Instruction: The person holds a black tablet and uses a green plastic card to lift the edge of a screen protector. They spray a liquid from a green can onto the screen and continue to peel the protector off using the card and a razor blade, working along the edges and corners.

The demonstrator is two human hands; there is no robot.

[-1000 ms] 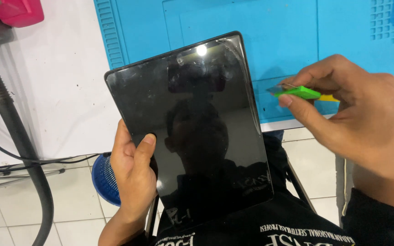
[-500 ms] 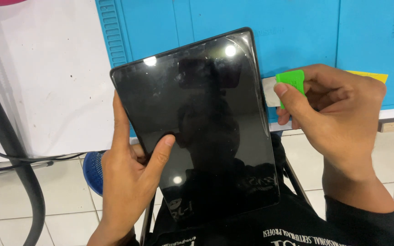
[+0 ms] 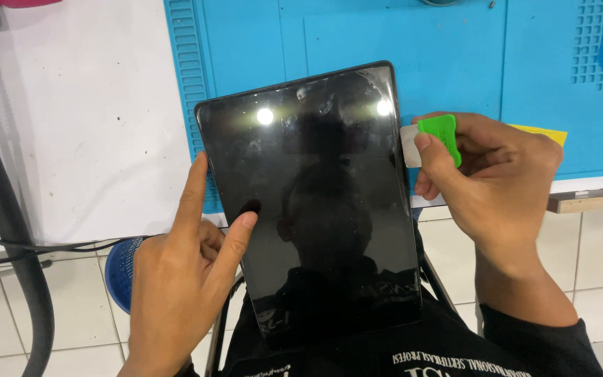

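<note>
A black tablet [image 3: 322,209] with a dark, glossy screen is held upright over my lap, its top leaning toward the blue work mat [image 3: 455,63]. My left hand [image 3: 183,279] grips its left edge, thumb pressed on the screen and index finger along the side. My right hand [image 3: 497,188] pinches a green pry tool [image 3: 440,137] with a thin pale blade, whose tip touches the tablet's right edge near the top.
The blue mat lies on a white table [image 3: 71,119]. A yellow card [image 3: 542,132] lies behind my right hand. A dark hose [image 3: 8,237] and cables run down the left. A blue stool [image 3: 121,269] stands on the tiled floor [image 3: 594,265].
The tablet has come closer to me and more upright. My left thumb has lifted onto the screen. My right hand has turned the green tool and set its blade against the tablet's right edge.
</note>
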